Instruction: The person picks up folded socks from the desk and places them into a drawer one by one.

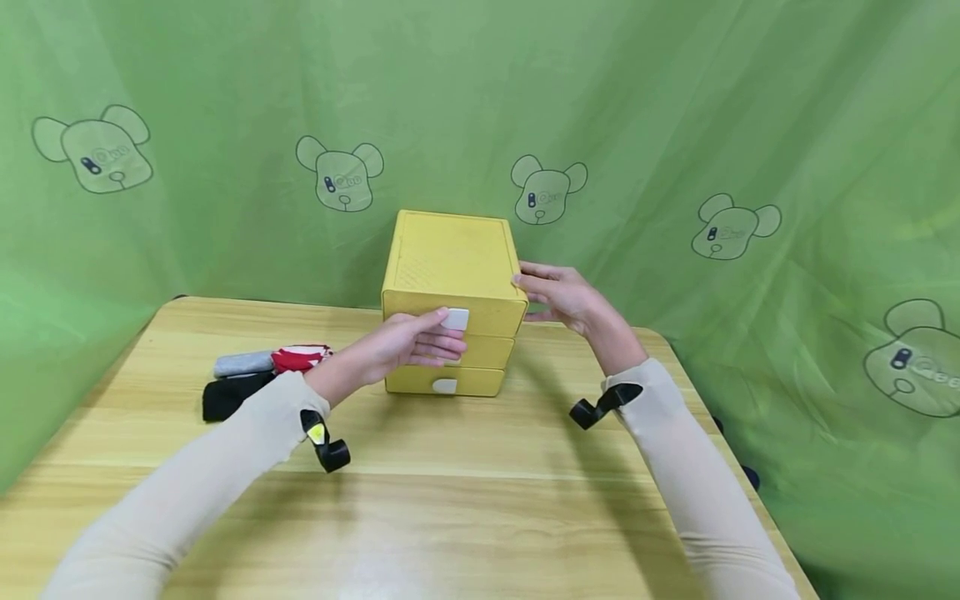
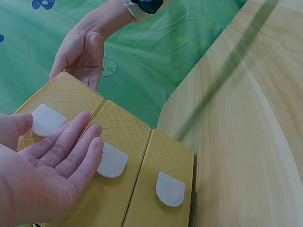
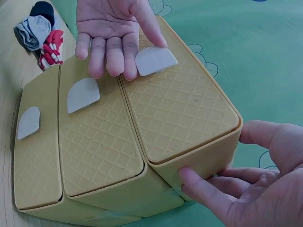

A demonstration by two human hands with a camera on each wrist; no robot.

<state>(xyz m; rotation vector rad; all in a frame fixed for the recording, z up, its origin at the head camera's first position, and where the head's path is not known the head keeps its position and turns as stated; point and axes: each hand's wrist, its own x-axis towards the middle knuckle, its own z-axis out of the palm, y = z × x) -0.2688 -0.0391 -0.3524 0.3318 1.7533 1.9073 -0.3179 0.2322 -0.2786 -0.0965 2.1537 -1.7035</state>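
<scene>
A yellow three-drawer cabinet stands on the table, with one white handle on each drawer front. My left hand is at the top drawer. Its thumb and index finger pinch the white top handle from opposite edges. The other fingers of that hand extend, palm facing up, in front of the middle handle. My right hand rests against the cabinet's right side near the upper front corner, its extended fingers touching the side wall. All three drawers sit closed. The bottom handle is untouched.
Left of the cabinet lie folded cloth items: a grey one, a black one and a red-and-white one. The wooden table extends toward me. A green curtain with bear-head prints hangs behind the cabinet.
</scene>
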